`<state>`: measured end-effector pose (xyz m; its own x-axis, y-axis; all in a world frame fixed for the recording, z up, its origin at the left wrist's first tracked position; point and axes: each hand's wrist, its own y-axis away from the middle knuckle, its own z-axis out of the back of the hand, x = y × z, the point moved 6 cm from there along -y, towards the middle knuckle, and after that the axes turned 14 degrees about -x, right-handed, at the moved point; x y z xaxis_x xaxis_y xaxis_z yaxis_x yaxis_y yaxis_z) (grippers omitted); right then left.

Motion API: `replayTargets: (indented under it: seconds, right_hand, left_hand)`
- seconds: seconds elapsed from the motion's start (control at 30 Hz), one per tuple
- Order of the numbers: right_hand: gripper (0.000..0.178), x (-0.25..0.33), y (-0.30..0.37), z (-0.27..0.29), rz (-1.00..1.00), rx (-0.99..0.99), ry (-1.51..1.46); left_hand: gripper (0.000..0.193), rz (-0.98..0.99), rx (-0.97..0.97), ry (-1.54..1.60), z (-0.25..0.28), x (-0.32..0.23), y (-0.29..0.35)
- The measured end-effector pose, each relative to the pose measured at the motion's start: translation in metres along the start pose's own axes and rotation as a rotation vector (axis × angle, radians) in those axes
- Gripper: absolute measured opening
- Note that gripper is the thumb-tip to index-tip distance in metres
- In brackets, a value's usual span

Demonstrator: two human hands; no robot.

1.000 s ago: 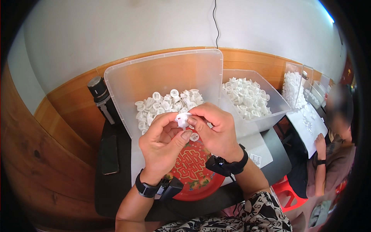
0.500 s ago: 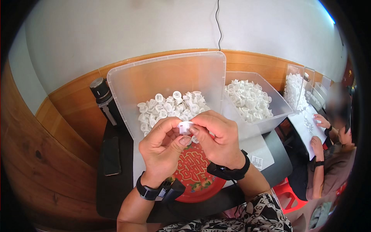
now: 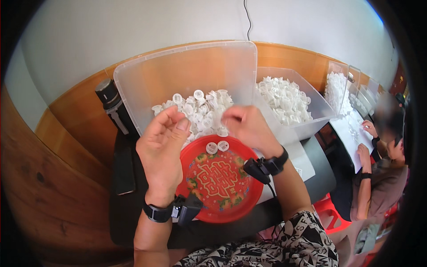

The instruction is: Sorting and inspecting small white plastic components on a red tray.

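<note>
Hands have split apart: my left hand (image 3: 162, 153) is now open, empty. My right hand (image 3: 247, 127) reaches into the clear plastic bin of white caps (image 3: 200, 109), grip unclear. Two caps (image 3: 217, 146) lie on the round red plastic plate (image 3: 222, 187).

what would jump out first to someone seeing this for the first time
The bright red round plate at centre, with two small white plastic caps near its far rim. Just behind it sits a clear plastic bin heaped with the same white caps, where the right hand reaches while the left hand hovers open beside it. A second bin of caps stands to the right.
</note>
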<state>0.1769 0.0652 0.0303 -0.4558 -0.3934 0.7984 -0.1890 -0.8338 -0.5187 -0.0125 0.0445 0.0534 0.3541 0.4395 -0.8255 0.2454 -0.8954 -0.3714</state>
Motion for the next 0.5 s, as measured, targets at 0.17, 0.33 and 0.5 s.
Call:
replayTargets:
  seconds: [0.17, 0.33, 0.5]
  right_hand:
    - [0.021, 0.011, -0.006, 0.012, 0.321, -0.380, -0.009]
    - [0.019, 0.042, 0.002, 0.009, 0.313, -0.061, 0.201]
    - [0.018, 0.015, 0.023, -0.008, 0.259, 0.442, 0.696]
  left_hand:
    - [0.026, -0.020, 0.011, 0.013, 0.004, -0.009, -0.002]
    - [0.026, -0.040, 0.021, 0.000, 0.006, -0.013, -0.007]
    - [0.027, 0.000, 0.045, -0.001, 0.005, -0.013, -0.003]
